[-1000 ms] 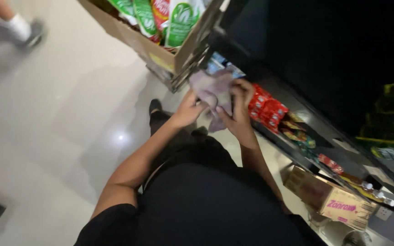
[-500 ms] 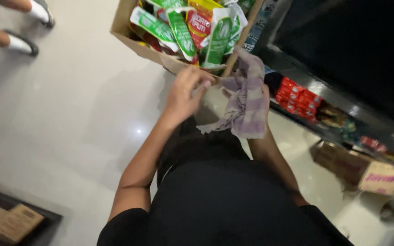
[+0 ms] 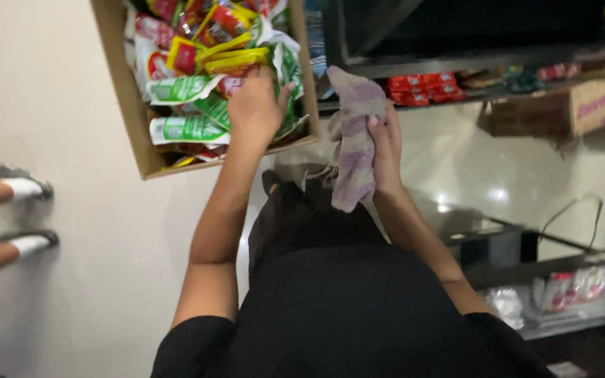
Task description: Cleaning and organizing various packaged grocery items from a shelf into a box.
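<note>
Now your left hand lies spread, fingers down, on the red and green packets in the brown cardboard box; your right hand – fingers curled – grips a crumpled purple-grey cloth.

left hand now reaching into box packets.

red packs on shelf | brown carton on floor | another person's feet at left
</note>
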